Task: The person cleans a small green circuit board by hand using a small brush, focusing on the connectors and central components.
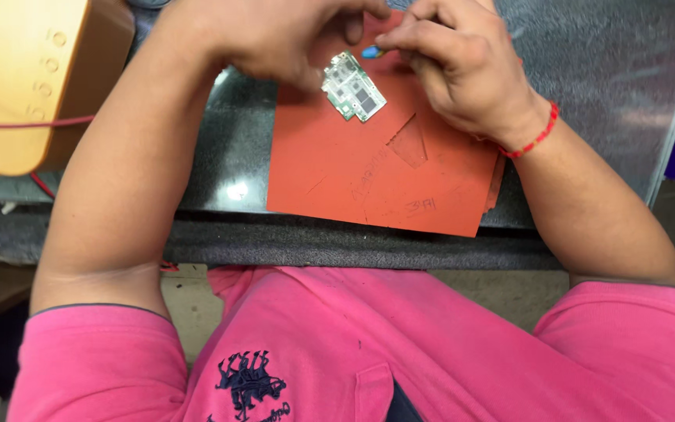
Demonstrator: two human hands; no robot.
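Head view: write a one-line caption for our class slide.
Left hand steadies a small green circuit board on an orange mat while the right hand pinches a blue-tipped tool.

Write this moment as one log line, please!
left hand: holds circuit board | right hand: pinches blue tool | under: orange mat

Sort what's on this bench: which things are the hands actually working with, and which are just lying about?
In use:
- circuit board, held by the left hand
- small blue-tipped tool, pinched in the right hand
- orange mat under the board

Lying about:
- yellow box at the left
- red wire across that box
- dark bench top
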